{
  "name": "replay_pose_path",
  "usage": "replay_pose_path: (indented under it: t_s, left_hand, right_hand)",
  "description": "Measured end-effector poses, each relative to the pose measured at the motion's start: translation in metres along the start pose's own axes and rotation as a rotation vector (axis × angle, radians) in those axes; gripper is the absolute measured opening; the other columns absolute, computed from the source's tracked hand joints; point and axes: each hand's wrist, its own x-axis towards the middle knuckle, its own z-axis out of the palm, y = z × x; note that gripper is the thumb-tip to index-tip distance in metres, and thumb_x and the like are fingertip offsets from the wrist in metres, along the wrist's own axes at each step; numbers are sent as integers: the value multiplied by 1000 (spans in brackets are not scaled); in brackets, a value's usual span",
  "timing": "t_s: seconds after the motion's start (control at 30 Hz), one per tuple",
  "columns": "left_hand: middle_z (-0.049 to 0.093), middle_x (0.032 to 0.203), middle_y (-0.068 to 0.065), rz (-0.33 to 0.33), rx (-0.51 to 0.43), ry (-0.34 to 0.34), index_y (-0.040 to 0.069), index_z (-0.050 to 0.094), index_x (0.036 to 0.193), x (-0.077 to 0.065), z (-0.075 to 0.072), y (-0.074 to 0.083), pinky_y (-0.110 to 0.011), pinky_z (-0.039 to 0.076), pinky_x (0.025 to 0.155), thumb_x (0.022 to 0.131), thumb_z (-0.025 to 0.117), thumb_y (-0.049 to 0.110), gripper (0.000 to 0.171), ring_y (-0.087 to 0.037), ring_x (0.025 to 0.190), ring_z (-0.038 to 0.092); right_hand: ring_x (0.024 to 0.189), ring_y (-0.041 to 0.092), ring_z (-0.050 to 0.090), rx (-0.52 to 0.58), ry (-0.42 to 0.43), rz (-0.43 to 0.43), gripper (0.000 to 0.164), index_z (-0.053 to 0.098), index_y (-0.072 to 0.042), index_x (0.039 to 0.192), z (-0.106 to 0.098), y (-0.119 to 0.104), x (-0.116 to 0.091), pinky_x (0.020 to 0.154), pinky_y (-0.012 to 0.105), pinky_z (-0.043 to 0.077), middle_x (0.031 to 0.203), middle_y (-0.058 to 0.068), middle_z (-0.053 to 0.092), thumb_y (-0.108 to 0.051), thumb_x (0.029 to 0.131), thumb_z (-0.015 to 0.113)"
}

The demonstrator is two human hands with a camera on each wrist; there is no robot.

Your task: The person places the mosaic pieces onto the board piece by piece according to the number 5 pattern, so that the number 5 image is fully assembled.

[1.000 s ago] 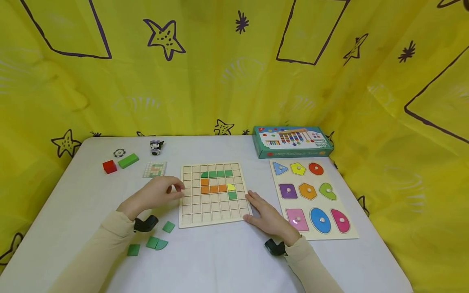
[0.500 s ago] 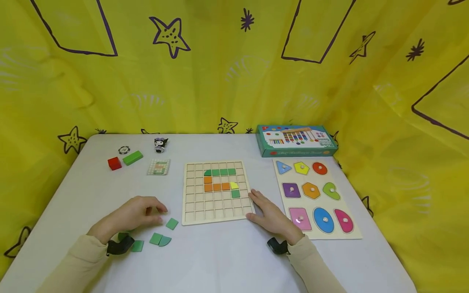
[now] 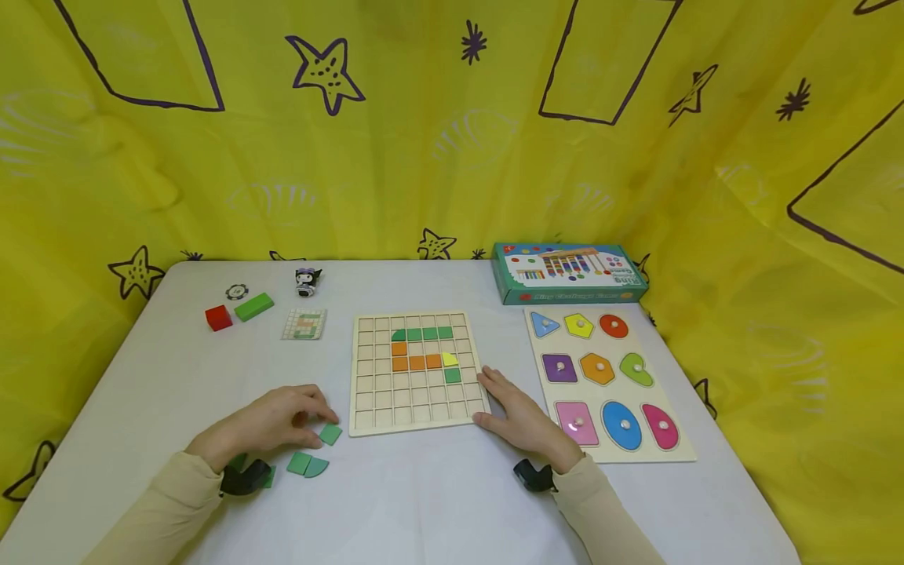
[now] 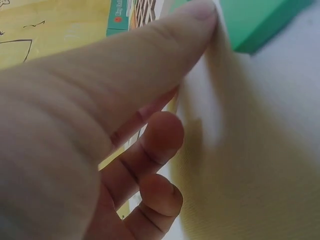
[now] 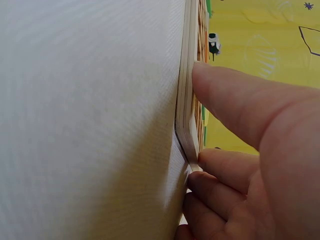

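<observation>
My left hand (image 3: 278, 420) is low over the table, its thumb and index fingertips at the edges of a green square tile (image 3: 330, 434). The tile lies flat, and I cannot tell how firmly it is touched. In the left wrist view, the thumb (image 4: 150, 45) is beside a green tile (image 4: 265, 20). Just below, a green square (image 3: 298, 463) touches a green quarter-round tile (image 3: 318, 468). My right hand (image 3: 519, 416) rests against the right edge of the wooden grid board (image 3: 417, 412), which bears green, orange and yellow tiles.
More green tiles (image 3: 269, 476) are partly hidden under the left wrist. A pattern card (image 3: 304, 324), red cube (image 3: 219, 318), green block (image 3: 254, 307), round token (image 3: 237, 292) and figurine (image 3: 307, 282) lie at back left. A shape puzzle (image 3: 558, 341) and game box (image 3: 572, 275) stand right.
My left hand has moved from the grid board's left edge back toward me, then slightly right to the green square tile. My right hand stays at the board's edge.
</observation>
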Motion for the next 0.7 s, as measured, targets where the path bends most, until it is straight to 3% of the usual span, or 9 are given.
replay_pose_path:
  t_s: [0.5,0.7]
  left_hand:
    - [55,101,13,-26,46,21,20,72,102,7,1,5,-26,48,74,82,80,25,22,-8,83,51]
    - [57,86,14,-45,42,73,14,70,106,19,0,17,-25,44,63,84,79,22,25,-8,72,49]
  right_hand:
    - [145,29,16,2,3,3,70,34,-2,150,0,-1,0,112,48,20,158,11,22,-31,96,65]
    - [145,29,17,-7,5,-1,70,34,-2,150,0,0,0,112,47,21,158,10,23,-32,95,65]
